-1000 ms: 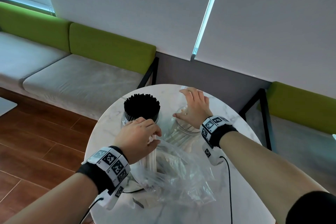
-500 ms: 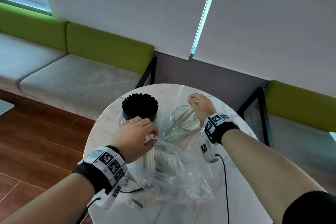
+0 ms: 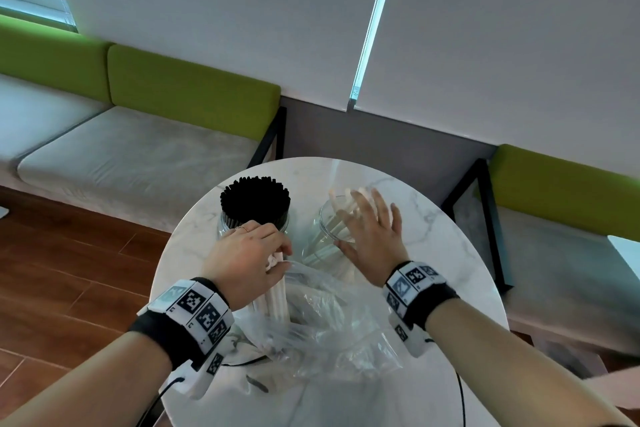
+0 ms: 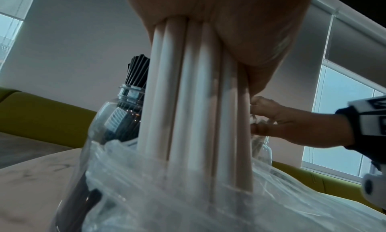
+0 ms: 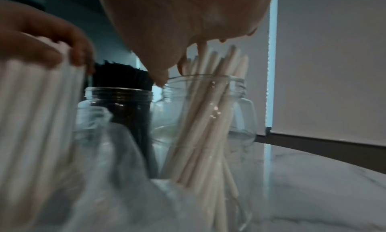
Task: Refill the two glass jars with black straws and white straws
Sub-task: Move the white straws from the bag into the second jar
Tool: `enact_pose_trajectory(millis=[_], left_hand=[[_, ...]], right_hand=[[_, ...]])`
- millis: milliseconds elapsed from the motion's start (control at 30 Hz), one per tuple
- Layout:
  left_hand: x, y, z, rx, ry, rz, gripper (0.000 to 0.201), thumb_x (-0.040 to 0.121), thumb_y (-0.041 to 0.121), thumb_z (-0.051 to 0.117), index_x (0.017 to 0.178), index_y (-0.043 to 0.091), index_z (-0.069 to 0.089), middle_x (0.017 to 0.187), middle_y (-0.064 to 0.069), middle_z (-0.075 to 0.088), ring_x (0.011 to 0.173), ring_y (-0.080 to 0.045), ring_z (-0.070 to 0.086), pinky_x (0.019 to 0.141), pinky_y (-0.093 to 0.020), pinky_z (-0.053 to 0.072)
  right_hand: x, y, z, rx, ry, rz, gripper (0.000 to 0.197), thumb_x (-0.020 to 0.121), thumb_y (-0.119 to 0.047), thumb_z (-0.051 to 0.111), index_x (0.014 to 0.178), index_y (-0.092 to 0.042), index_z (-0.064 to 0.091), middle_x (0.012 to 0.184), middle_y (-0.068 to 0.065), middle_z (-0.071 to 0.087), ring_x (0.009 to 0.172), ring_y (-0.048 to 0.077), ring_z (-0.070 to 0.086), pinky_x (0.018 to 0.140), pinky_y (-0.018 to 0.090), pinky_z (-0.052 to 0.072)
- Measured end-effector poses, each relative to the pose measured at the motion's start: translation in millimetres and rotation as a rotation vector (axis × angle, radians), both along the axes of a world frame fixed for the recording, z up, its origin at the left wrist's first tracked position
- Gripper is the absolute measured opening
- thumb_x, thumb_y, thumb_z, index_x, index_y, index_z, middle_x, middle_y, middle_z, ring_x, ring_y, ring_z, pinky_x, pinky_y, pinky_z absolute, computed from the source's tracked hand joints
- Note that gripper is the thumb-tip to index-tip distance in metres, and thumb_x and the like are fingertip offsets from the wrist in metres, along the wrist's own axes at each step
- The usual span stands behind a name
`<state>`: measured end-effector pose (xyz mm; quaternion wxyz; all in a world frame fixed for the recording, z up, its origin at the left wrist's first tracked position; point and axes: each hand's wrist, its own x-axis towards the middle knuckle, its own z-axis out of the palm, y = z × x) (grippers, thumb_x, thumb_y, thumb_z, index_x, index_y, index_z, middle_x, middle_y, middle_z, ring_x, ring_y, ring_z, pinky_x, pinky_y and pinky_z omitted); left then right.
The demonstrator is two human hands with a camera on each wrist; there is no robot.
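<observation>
A bundle of white straws (image 3: 275, 291) is gripped upright by the left hand (image 3: 247, 258), its lower ends sunk in a clear plastic bag (image 3: 332, 329) on the round marble table (image 3: 450, 253). Just beyond this hand a glass jar (image 3: 227, 224) packed with black straws (image 3: 255, 199) is seen. The right hand (image 3: 372, 236) is held with fingers spread wide over the second jar (image 5: 208, 120), where loose white straws (image 5: 206, 128) are leaned and touched at their tips.
</observation>
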<state>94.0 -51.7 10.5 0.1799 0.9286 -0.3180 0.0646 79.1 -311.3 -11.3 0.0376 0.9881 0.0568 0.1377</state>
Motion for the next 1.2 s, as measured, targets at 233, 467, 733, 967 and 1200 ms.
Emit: enact_pose_trajectory(millis=[233, 467, 733, 967, 1200], left_hand=[[-0.7, 1.3, 1.3, 0.002, -0.002, 0.007, 0.026, 0.078, 0.056, 0.042, 0.089, 0.039, 0.058, 0.088, 0.021, 0.057, 0.088, -0.008, 0.054, 0.077, -0.029, 0.049], [0.8, 5.3, 1.8, 0.002, 0.017, 0.021, 0.028, 0.077, 0.056, 0.040, 0.088, 0.039, 0.058, 0.089, 0.021, 0.057, 0.089, -0.008, 0.054, 0.077, -0.027, 0.048], [1.2, 7.0, -0.8, 0.001, -0.004, 0.028, 0.015, 0.077, 0.049, 0.056, 0.087, 0.038, 0.060, 0.087, 0.020, 0.058, 0.087, -0.008, 0.056, 0.076, -0.025, 0.047], [-1.4, 5.7, 2.9, -0.005, 0.019, 0.029, 0.027, 0.076, 0.054, 0.042, 0.087, 0.038, 0.060, 0.089, 0.020, 0.059, 0.089, -0.008, 0.056, 0.076, -0.027, 0.048], [-2.0, 7.0, 3.7, -0.014, 0.038, 0.032, 0.033, 0.076, 0.058, 0.037, 0.088, 0.038, 0.060, 0.090, 0.020, 0.059, 0.091, -0.008, 0.055, 0.079, -0.029, 0.048]], right_hand=[[48.4, 1.3, 21.2, -0.041, 0.205, 0.016, 0.053, 0.091, -0.066, 0.029, 0.138, -0.044, 0.040, 0.160, -0.003, 0.003, 0.146, 0.035, -0.005, 0.110, 0.066, 0.014], [67.4, -5.7, 13.5, 0.355, 0.030, -0.111, 0.024, 0.094, -0.034, 0.053, 0.111, -0.023, 0.066, 0.127, -0.001, 0.051, 0.109, 0.024, 0.051, 0.079, 0.037, 0.050], [67.0, -36.2, 33.6, 0.753, 0.133, 0.096, 0.013, 0.091, -0.014, 0.063, 0.094, -0.010, 0.075, 0.107, 0.003, 0.066, 0.093, 0.000, 0.053, 0.081, 0.003, 0.035], [59.8, -30.1, 21.4, 0.678, 0.067, 0.107, 0.024, 0.091, -0.009, 0.061, 0.114, -0.011, 0.064, 0.111, 0.001, 0.048, 0.093, 0.010, 0.048, 0.081, 0.002, 0.031], [56.3, -31.6, 14.1, 0.621, 0.144, 0.023, 0.032, 0.089, -0.024, 0.066, 0.117, -0.009, 0.065, 0.130, 0.006, 0.048, 0.096, 0.015, 0.050, 0.097, 0.038, 0.044]])
